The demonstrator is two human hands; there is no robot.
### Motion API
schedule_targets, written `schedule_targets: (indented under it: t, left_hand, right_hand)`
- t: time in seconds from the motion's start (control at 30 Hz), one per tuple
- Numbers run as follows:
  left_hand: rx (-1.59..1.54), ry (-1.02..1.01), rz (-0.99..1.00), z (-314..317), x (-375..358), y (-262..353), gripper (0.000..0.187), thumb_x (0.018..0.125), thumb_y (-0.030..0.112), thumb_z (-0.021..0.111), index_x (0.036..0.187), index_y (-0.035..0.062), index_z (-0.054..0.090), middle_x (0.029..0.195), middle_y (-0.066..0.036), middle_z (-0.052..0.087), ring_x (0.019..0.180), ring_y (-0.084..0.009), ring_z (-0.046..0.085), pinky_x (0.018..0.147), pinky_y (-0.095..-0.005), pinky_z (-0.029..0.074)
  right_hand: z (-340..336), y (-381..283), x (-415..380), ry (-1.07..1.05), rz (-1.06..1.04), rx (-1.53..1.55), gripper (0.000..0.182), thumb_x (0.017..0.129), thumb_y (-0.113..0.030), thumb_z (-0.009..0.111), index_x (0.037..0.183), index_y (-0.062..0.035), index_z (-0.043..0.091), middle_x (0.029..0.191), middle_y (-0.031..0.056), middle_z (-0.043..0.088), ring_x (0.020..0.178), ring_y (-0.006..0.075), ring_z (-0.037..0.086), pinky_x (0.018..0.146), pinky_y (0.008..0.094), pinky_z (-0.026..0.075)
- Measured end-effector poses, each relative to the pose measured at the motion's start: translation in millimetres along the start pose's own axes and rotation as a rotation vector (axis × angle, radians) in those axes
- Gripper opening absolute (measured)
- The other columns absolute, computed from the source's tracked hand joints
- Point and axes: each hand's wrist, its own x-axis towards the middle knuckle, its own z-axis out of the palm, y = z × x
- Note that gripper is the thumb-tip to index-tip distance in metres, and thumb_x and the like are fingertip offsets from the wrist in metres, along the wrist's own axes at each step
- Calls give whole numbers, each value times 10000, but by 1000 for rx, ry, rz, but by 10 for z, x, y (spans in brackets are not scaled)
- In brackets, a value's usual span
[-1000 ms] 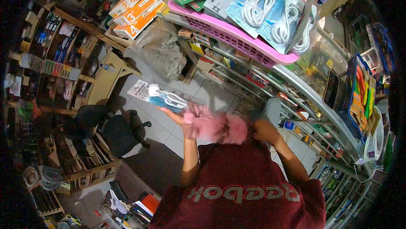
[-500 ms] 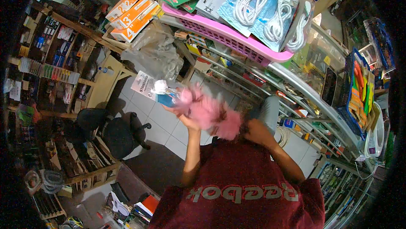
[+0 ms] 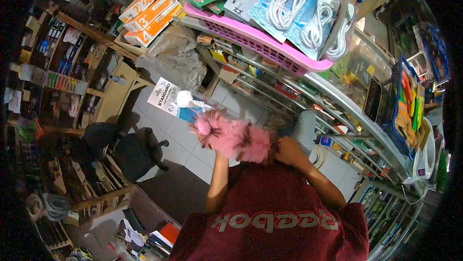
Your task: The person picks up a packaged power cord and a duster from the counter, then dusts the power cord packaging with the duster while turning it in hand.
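Right hand (image 3: 288, 151) grips pink duster (image 3: 234, 134) over 1 packaged cord (image 3: 179, 101).

Head camera: single view, worn on the person's head, looking forward and steeply down
Maroon shirt (image 3: 275, 198): nearest, filling the bottom edge
Pink fluffy thing (image 3: 234, 134): mid-frame, close, seen from above
Tiled floor (image 3: 173, 151): farther below
Wide round view: black corners

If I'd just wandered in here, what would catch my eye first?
Probably the fluffy pink duster mid-picture, its end in the right hand, overlapping a STANDARD pack. Next, the bright pink basket above, holding cord packs, then the orange-and-white boxes to its left.
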Motion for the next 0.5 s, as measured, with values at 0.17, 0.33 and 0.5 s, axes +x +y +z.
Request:
schedule_targets:
  t: [0.17, 0.33, 0.5]
  left_hand:
    - [-224, -144, 61, -64, 14, 16, 663, 904, 544, 334, 1408, 127, 221, 1397, -107, 329, 1267, -290, 343, 1083, -447, 241]
    - [351, -21, 383, 417, 230, 160, 643, 909, 534, 334, 1401, 124, 285, 1391, -86, 357, 1260, -268, 359, 1081, -433, 249]
    - [386, 96, 246, 419, 241, 134, 702, 887, 583, 342, 1407, 119, 259, 1383, -100, 363, 1245, -265, 379, 1060, -434, 283]
  right_hand:
    - [-79, -135, 11, 149, -73, 97, 259, 644, -213, 647, 739, 28, 631, 754, 251, 615, 690, 422, 592, 649, 490, 483]
    - [-74, -29, 119, 188, 6, 233, 196, 659, -167, 616, 733, 14, 633, 694, 237, 597, 671, 401, 594, 639, 481, 480]
    - [-9, 78, 99, 117, -45, 237, 172, 667, -139, 595, 745, 8, 637, 720, 228, 605, 686, 392, 594, 645, 451, 477]
